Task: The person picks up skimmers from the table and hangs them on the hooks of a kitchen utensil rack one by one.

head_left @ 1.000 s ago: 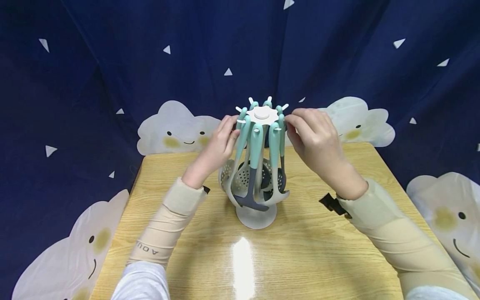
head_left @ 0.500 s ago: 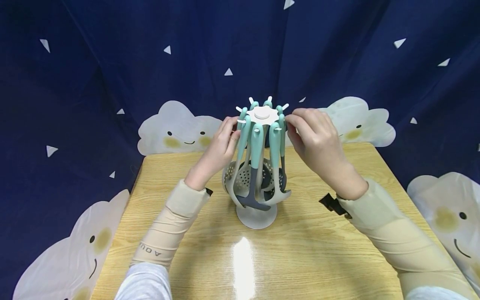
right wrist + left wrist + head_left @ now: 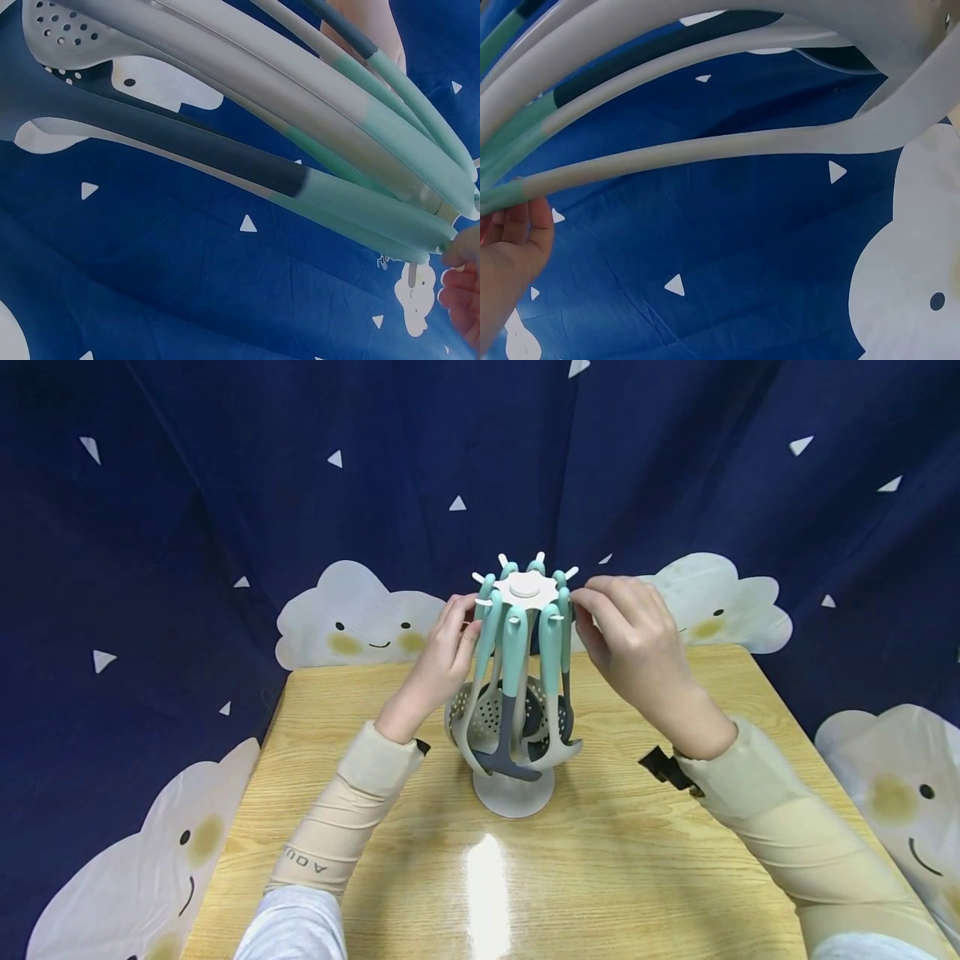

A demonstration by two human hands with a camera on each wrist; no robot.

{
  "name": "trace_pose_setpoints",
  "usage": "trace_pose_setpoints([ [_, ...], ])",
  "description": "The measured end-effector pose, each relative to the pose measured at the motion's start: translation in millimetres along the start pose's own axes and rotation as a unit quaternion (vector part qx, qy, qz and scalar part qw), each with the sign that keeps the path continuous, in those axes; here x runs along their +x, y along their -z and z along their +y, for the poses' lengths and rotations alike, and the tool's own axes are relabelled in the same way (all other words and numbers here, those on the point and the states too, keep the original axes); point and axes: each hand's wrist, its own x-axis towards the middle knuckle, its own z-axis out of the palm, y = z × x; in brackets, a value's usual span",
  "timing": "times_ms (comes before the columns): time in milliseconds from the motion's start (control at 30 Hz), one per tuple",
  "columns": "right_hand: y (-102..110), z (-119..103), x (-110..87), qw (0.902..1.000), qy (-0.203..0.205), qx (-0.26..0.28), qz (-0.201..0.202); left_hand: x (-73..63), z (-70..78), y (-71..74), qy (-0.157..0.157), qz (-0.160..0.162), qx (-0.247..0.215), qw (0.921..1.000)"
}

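A white utensil rack (image 3: 525,589) stands on the table, with several green-handled kitchen utensils hanging from its hooks. My left hand (image 3: 442,652) is at the left of the rack's top. In the left wrist view its fingers (image 3: 536,225) curl round the green handle of a beige-necked utensil (image 3: 705,154). On the other side my right hand (image 3: 630,627) pinches the top end of a green handle. That utensil (image 3: 225,142) has a dark grey neck. The hook there is hidden by the fingertips. Grey and beige heads, some perforated, hang close over the rack's round base (image 3: 513,802).
The rack stands towards the back of a wooden table (image 3: 637,835). A dark blue curtain (image 3: 412,427) with white triangles and smiling clouds hangs behind and beside the table. A black strap end (image 3: 663,768) sticks out at the right wrist.
My left hand and forearm have shifted slightly to the right, and the utensil heads at the left have swung a little to the right. The right hand has stayed at its handle end.
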Motion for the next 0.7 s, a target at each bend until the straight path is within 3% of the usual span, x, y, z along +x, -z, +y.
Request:
trace_pose_setpoints([
  [200,0.7,2.4,0.7,1.0,0.006,0.007,-0.003,0.2,-6.9,10.9,-0.005,-0.007,-0.022,0.9997],
  [367,3.3,12.0,-0.7,0.9989,0.008,0.043,-0.015,5.7,-18.0,33.3,-0.012,0.037,-0.004,0.9992],
  [467,3.9,23.9,-3.6,0.9976,-0.011,0.068,-0.008,10.7,-25.9,48.6,0.002,0.069,0.043,0.9967],
  [567,3.2,40.5,-7.9,0.9959,-0.051,0.075,-0.001,14.2,-33.8,62.2,0.033,0.077,0.12,0.9893],
  [700,0.3,65.3,-19.8,0.9909,-0.121,0.042,-0.042,13.2,-45.1,74.2,0.095,0.048,0.232,0.967],
])
